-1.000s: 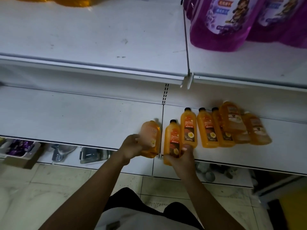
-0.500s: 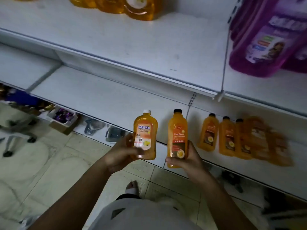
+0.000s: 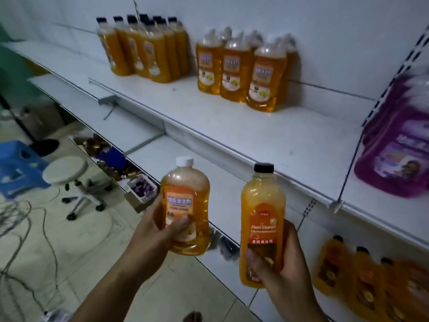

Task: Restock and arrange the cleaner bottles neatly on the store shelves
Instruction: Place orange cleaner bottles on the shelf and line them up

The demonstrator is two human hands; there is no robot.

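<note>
My left hand grips a round orange bottle with a white cap, upright in front of the lower shelf. My right hand holds a taller orange floor cleaner bottle with a black cap, also upright. On the upper shelf stand a group of black-capped orange bottles at the back left and a cluster of white-capped orange bottles beside them. Several black-capped orange bottles lie on the lower shelf at the bottom right, blurred.
Large purple bottles stand on the upper shelf to the right, past a wire divider. A white wheeled stool, a blue crate and loose cables occupy the floor at left. A small box of purple items sits under the shelves.
Both hands lifted their bottles off the lower shelf and raised them. The view swung up and left, bringing the stocked upper shelf into sight.
</note>
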